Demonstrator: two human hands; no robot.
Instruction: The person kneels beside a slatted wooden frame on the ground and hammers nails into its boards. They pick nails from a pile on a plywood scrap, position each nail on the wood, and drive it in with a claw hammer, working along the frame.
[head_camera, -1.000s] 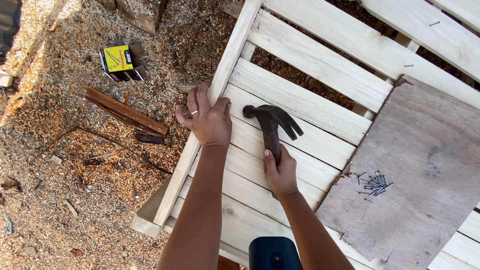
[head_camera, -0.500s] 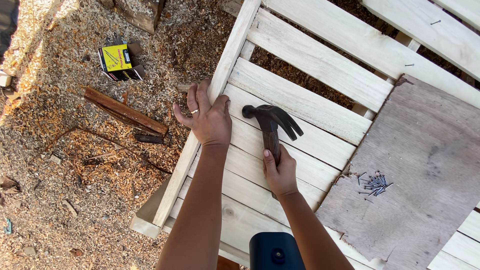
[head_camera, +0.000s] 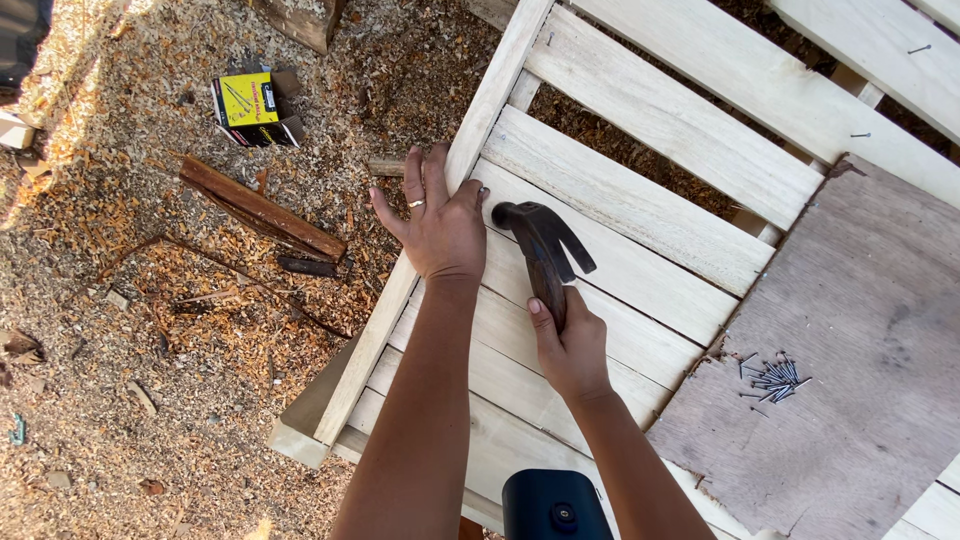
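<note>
My left hand (head_camera: 437, 222) lies flat on the long edge rail of a pale wooden slatted frame (head_camera: 640, 170), fingers spread and a ring on one finger. Just to its right, my right hand (head_camera: 570, 345) grips the handle of a dark claw hammer (head_camera: 540, 240). The hammer's head rests close to the left thumb, over a slat near the rail. Whether a nail stands under the head is hidden from me.
A grey plywood sheet (head_camera: 860, 340) lies on the frame at the right with a pile of loose nails (head_camera: 775, 375) on it. On the sawdust-covered ground at the left are a yellow-and-black box (head_camera: 252, 107) and a brown wood strip (head_camera: 262, 210). A dark blue object (head_camera: 555, 505) sits at the bottom edge.
Both hands and the hammer stay in nearly the same place; the hammer head has barely shifted.
</note>
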